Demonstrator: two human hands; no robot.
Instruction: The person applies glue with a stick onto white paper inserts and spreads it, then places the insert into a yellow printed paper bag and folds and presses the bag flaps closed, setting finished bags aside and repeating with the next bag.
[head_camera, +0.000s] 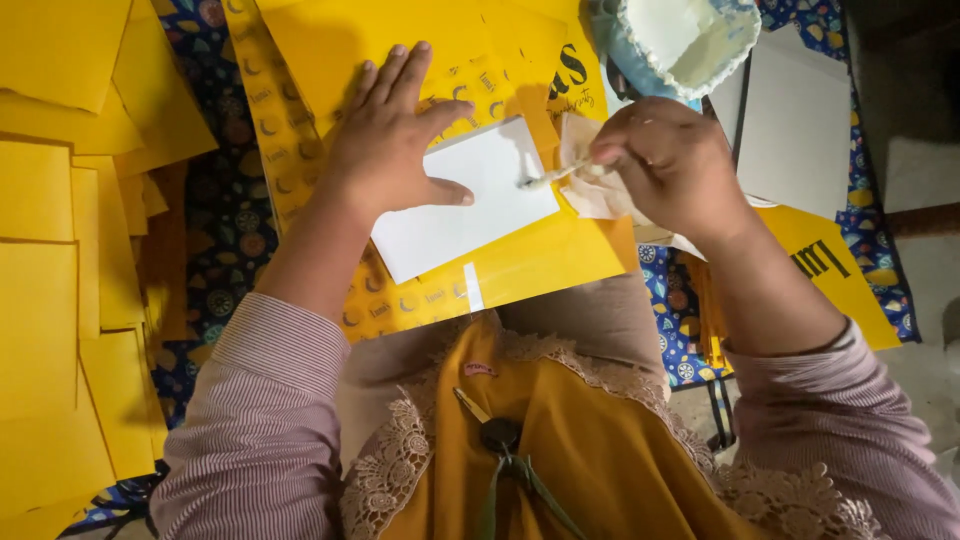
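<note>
Far left: stack of plain yellow sheets (50, 290), overlapping, covering most of the patterned blue cloth (225, 230) under everything. Centre: printed yellow sheet (520, 265) w/ small repeating motifs along its left strip, lying across the person's lap. On it a white card (465, 205), tilted, corner toward the body.

Left hand (390, 145) lies flat, palm down, on the card's left edge & the yellow sheet; fingers spread wide pointing away from the body, thumb stretched out right across the card. Holds nothing, just presses. Forearm comes in from lower left, striped mauve sleeve.

Right hand (665, 160) just right of the card, fingers curled narrow, pinching a thin pale stick (550, 177); its tip touches the card's right edge. A crumpled beige scrap (590, 190) sits under the hand, partly hidden by it.

Top right: blue bowl (690, 45) w/ whitish paste inside. Right of it a white board (795, 125), more yellow printed sheet below. Nothing blocks the card besides the left hand itself.
</note>
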